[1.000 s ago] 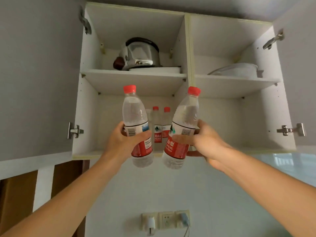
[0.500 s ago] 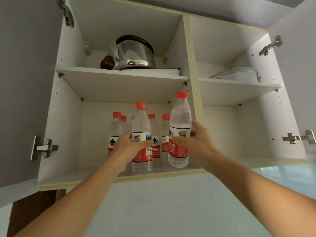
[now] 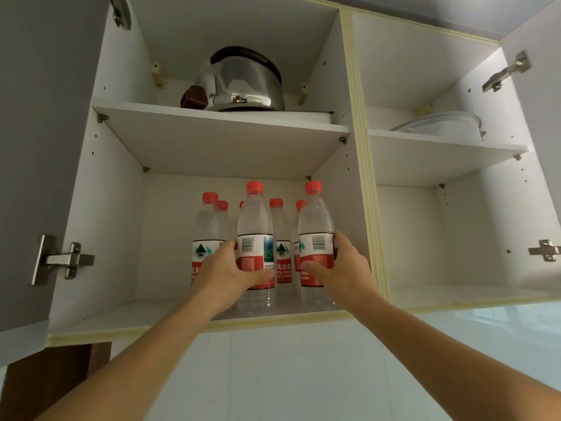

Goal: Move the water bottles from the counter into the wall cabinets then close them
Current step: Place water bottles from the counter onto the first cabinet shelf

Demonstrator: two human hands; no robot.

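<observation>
Both hands are up in the left wall cabinet [image 3: 100, 208], lower compartment. Left hand [image 3: 223, 268] has its grip wrapped round a clear plastic water bottle with red cap and red label [image 3: 254, 238], thumb across the label front. Right hand [image 3: 344, 268] grips a second, matching clear red-capped bottle [image 3: 315, 235] from its 3 o'clock side, fingers curled behind it, thumb on the label. Both bottles are upright, bases at or just above the white bottom shelf [image 3: 121, 314], near the front edge; contact with the shelf is hard to judge from this angle.

Behind them, toward 12 o'clock, stands a cluster of identical bottles [image 3: 206, 238], close together.

Upper shelf holds a steel kettle with dark handle [image 3: 243, 83]. In the right cabinet, a pale shallow dish [image 3: 443, 126] is on the upper shelf. Both doors are open: the grey left door [image 3: 45, 132] at 9 o'clock, the right door edge at 3 o'clock.

Step in hand, as I read it: setting this pair down.

- Seat both bases flat before loosening either grip.
- The right bottle is near the divider panel [image 3: 355, 177]; keep it off that wall.
- Push both back from the front lip so the door clears, without knocking the rear row.
- Release by opening the fingers sideways, then draw the hands straight out toward 6 o'clock.

The desk isn't in view, so I can't tell how many bottles remain. Doors get closed last.
</observation>
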